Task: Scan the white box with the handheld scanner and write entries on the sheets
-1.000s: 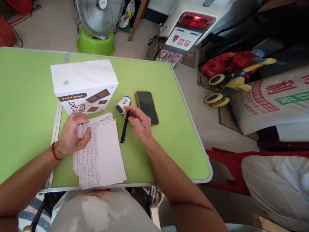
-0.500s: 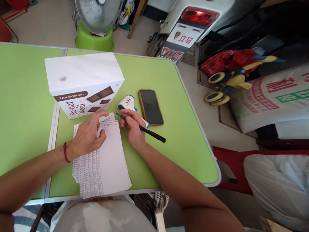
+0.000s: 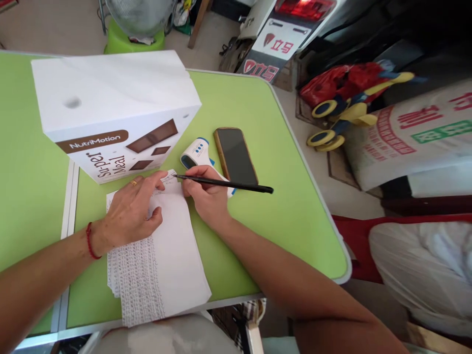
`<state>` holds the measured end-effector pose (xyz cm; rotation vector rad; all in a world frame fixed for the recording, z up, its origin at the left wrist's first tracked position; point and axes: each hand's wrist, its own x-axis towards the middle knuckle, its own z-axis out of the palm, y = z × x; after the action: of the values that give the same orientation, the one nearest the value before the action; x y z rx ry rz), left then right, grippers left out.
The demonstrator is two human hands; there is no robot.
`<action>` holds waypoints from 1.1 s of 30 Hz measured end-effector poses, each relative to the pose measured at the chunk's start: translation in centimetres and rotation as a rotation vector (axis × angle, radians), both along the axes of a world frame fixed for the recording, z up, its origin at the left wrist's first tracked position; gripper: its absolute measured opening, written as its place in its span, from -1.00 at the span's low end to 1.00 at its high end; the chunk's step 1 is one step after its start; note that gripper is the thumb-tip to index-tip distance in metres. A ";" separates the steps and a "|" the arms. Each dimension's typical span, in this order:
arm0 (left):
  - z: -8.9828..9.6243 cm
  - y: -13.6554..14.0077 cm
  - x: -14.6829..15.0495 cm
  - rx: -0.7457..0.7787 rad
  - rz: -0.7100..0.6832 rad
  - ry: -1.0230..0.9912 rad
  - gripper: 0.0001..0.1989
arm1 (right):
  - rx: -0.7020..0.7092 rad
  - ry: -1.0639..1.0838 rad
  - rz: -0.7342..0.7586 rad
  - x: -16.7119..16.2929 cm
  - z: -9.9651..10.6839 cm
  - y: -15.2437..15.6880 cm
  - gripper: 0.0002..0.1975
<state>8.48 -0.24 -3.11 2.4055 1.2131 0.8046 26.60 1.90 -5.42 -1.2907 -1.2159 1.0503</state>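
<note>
My right hand (image 3: pixel 211 200) grips a black pen (image 3: pixel 239 185) between thumb and fingers. The pen slants low, with its tip at the top edge of a stack of paper sheets (image 3: pixel 180 258). Dense handwriting runs down the left part of the sheets; much of the right part is blank. On the upper left of the stack rests my left hand (image 3: pixel 133 209), thumb and fingers apart and bent, holding nothing. It wears a gold ring and a red bracelet. Just beyond my right hand lies a white and blue gun-shaped thermometer (image 3: pixel 197 152), its handle partly hidden by the hand.
A large white NutriMotion box (image 3: pixel 118 105) stands behind the papers. A phone (image 3: pixel 237 156) in a brown case lies on the green table (image 3: pixel 291 216), right of the thermometer. Beyond the table are a fan (image 3: pixel 140 14), a white scooter (image 3: pixel 280 37) and a printed sack (image 3: pixel 409 132).
The pen has swung to a flatter angle, its back end moving right and up, and its tip sits slightly left. My left hand stays on the papers. The view has shifted closer.
</note>
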 end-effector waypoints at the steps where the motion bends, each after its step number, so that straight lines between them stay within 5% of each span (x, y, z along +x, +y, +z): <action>1: 0.0 0.1 -0.1 0.015 -0.011 -0.015 -0.43 | -0.014 -0.003 0.001 0.0 0.1 0.1 -0.90; 7: -0.3 0.3 -0.9 0.144 -0.186 0.066 -0.82 | -0.075 -0.094 0.085 -0.1 1.6 0.8 -0.96; 15: -0.2 -0.6 -0.4 0.294 -0.189 0.265 -0.81 | 0.162 -0.237 0.060 -0.2 0.8 -0.6 -0.93; 33: 0.4 -1.2 -0.2 0.324 -0.169 0.396 -0.79 | 0.307 -0.252 0.179 0.0 -0.4 -0.5 -0.86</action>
<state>8.31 -1.46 -2.67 2.9930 1.0501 0.5197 26.59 1.40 -5.82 -1.1109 -1.6393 0.7992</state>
